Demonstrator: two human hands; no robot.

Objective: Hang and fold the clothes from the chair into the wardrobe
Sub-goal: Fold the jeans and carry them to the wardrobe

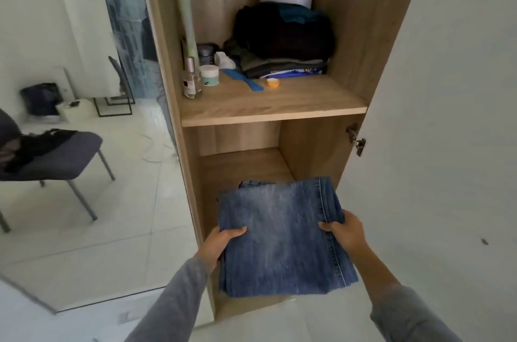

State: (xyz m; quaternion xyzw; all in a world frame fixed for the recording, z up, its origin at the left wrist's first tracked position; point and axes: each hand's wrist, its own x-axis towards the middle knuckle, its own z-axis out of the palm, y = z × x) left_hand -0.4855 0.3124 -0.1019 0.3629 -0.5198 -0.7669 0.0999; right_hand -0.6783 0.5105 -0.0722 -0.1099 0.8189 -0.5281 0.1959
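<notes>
folded jeans (279, 238), faded blue denim with a stitched seam on the right, at the front lip of the wardrobe (347, 34) lower bay. left hand (221, 243) grips the left edge, right hand (344, 232) grips the seam edge, thumbs on top. bare wood floor open behind; maybe more denim under the far edge, blurry. dark garment (42, 143) on grey padded chair (70, 157) far left.

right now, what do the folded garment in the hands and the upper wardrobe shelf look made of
Folded jeans: blue denim, faded and matt, going by the washed patches and the stitched side seam. Wardrobe shelf: pale wood-grain board, matt; likely laminated chipboard, though solid wood cannot be ruled out.
</notes>
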